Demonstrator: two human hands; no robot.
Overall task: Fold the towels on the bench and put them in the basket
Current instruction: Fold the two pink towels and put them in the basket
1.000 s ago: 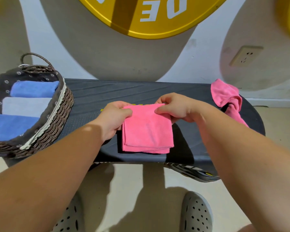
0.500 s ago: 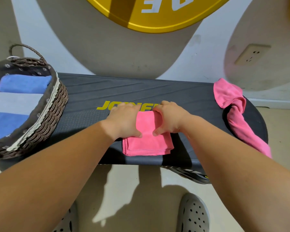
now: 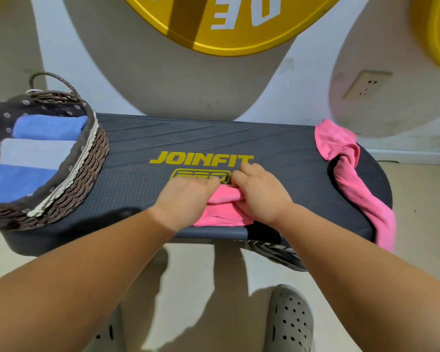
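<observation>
A folded pink towel [image 3: 222,212] lies near the front edge of the dark bench [image 3: 277,148], just below the yellow JOINFIT logo. My left hand [image 3: 186,196] and my right hand [image 3: 261,194] sit on its two sides, fingers curled round its bunched far edge, which stands up as a thick roll between them. A second pink towel [image 3: 346,158] lies crumpled on the bench's right end and hangs over the edge. The wicker basket [image 3: 87,174] stands on the left end, holding two blue towels [image 3: 48,127] and a pale one [image 3: 36,153], all rolled.
A wall with a socket [image 3: 366,85] and a big yellow disc [image 3: 226,34] rises right behind the bench. My grey perforated shoes [image 3: 290,323] stand on the beige floor in front of it. Bare bench surface lies between the basket and my hands.
My hands laid the towel's far edge down, pressed on the fold, and now have gathered the far edge into a roll. The towel looks shorter from front to back.
</observation>
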